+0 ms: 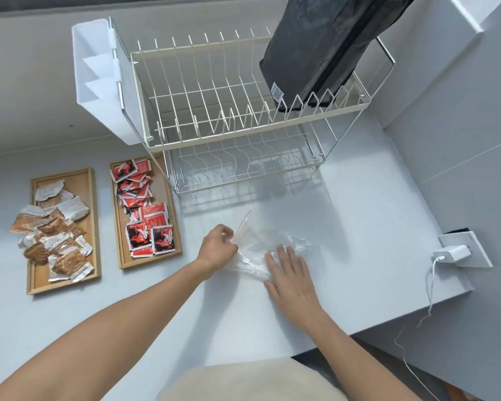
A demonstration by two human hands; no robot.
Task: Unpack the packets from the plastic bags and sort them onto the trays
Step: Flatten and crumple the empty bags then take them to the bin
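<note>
A clear plastic zip bag [262, 241] with a red seal strip lies crumpled on the white counter in front of me. My left hand [217, 246] pinches its left edge near the seal. Flat and spread, my right hand [291, 277] presses on the bag's right part. I cannot tell if any packet is inside the bag. To the left stand two wooden trays: the far-left tray [91, 227] holds several brown and white packets [55, 233], some spilling over its left rim; the tray beside it [175, 224] holds several red and black packets [143, 209].
A two-tier wire dish rack [243, 117] stands behind the bag, with a white cutlery holder [99, 79] on its left and a black pouch [318, 50] standing in its upper tier. A white charger [453, 253] with its cable sits in a socket at the right counter edge.
</note>
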